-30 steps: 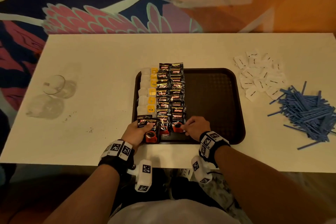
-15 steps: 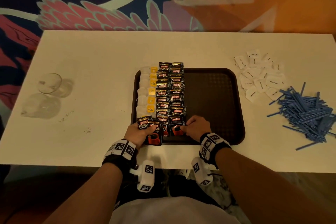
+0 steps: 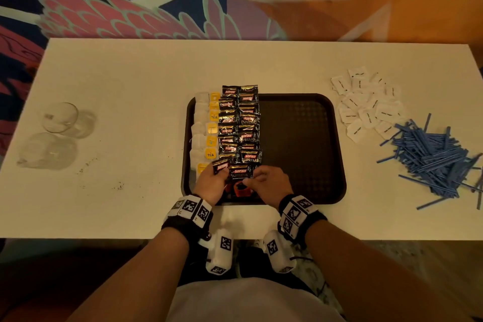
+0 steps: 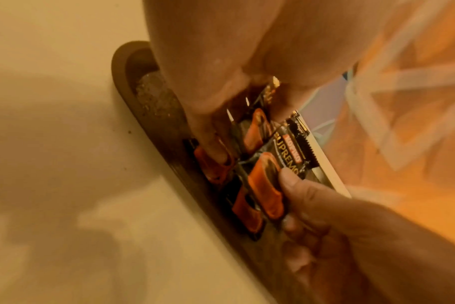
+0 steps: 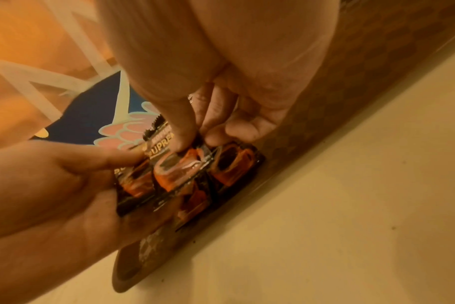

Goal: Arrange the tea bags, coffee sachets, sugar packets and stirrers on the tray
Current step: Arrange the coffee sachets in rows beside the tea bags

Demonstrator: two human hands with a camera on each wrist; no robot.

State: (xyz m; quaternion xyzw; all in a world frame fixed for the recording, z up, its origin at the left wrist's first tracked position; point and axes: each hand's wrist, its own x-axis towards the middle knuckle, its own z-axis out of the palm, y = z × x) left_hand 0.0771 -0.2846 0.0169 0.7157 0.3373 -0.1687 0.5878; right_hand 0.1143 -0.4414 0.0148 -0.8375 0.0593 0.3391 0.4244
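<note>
A dark brown tray [image 3: 300, 138] lies mid-table. Down its left side runs a column of tea bags [image 3: 206, 136], with two columns of black coffee sachets [image 3: 239, 123] beside it. At the tray's near end my left hand [image 3: 222, 172] holds a few loose coffee sachets [image 3: 220, 165]. My right hand [image 3: 252, 178] pinches the edge of one sachet [image 3: 240, 174] next to them. In the right wrist view its thumb and fingers [image 5: 182, 142] close on that sachet [image 5: 174, 170]. White sugar packets [image 3: 366, 110] and blue stirrers [image 3: 433, 159] lie on the table to the right.
Two clear glass cups [image 3: 60, 117] lie on the table at far left, with dark crumbs [image 3: 86, 165] near them. The tray's right half is bare. The table's front edge [image 3: 104, 236] runs just below my wrists.
Both hands have risen slightly off the tray's near end. The right hand shifted left and now pinches a sachet beside those in the left hand.
</note>
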